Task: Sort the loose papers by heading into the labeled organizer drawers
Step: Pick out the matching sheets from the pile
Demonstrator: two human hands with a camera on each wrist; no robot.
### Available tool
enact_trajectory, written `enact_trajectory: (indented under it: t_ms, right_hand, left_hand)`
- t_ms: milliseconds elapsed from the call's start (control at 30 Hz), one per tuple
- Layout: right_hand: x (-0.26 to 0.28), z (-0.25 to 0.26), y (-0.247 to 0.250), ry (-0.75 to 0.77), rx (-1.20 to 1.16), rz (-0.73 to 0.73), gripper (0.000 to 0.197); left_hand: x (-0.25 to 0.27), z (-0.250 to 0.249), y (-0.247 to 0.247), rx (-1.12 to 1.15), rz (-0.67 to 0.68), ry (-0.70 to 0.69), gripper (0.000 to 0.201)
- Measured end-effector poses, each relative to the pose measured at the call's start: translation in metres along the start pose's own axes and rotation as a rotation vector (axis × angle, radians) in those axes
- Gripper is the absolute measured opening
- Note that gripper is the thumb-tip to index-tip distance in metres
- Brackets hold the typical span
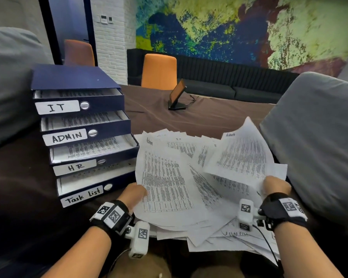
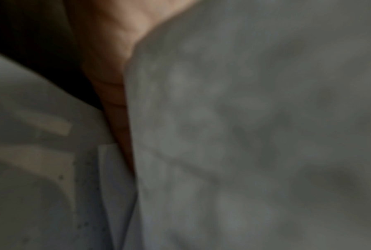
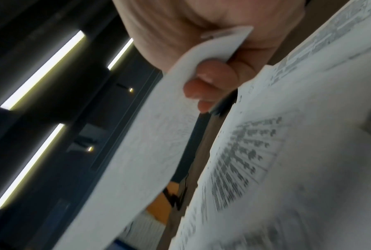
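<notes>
R grip (image 1: 276,186) pinches Admin sheet (image 1: 243,155); L grip (image 1: 134,194) holds pile sheet (image 1: 165,183); organizer (image 1: 84,133) left.

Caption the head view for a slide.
Both hands, left hand and right hand, lift loose papers beside the labeled organizer.

I saw the dark blue organizer (image 1: 82,125) at the left of the frame, its four drawers, IT, ADMIN, HR and Task list, all pulled open. The loose papers (image 1: 181,189) lay fanned at lower centre, one Admin sheet (image 1: 243,155) lifted.
</notes>
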State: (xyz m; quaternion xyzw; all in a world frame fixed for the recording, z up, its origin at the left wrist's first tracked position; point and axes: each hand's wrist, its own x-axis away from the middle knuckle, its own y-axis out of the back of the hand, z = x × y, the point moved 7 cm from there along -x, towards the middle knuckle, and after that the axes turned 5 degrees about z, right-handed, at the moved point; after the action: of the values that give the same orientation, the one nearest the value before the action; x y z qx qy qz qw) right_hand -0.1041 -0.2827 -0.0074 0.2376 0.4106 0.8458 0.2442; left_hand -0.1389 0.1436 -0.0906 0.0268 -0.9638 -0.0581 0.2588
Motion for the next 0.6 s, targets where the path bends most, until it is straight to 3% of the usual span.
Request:
enact_trajectory:
  t_ms: [100, 200, 300, 367, 467, 600]
  right_hand:
    - [0.021, 0.013, -0.016, 0.176, -0.012, 0.019, 0.03]
    - [0.057, 0.015, -0.054, 0.202, -0.431, 0.091, 0.026]
    - [0.075, 0.024, -0.091, 0.315, -0.486, 0.218, 0.044]
    - [0.089, 0.037, -0.107, 0.418, -0.412, 0.312, 0.047]
    - [0.104, 0.05, -0.119, 0.565, -0.359, 0.406, 0.047]
    - [0.106, 0.054, -0.111, 0.63, -0.383, 0.43, 0.042]
  left_hand:
    - [-0.002, 0.004, 0.0, 0.011, -0.006, 0.023, 0.019]
    - [0.001, 0.001, -0.004, 0.127, 0.02, -0.033, 0.019]
    - [-0.009, 0.002, -0.006, 0.28, 0.072, -0.079, 0.052]
    - [-0.021, 0.01, -0.009, 0.311, 0.129, -0.069, 0.058]
    - [-0.015, 0.008, -0.019, 0.244, 0.165, -0.023, 0.039]
    - [-0.014, 0.01, -0.016, 0.114, 0.029, 0.002, 0.015]
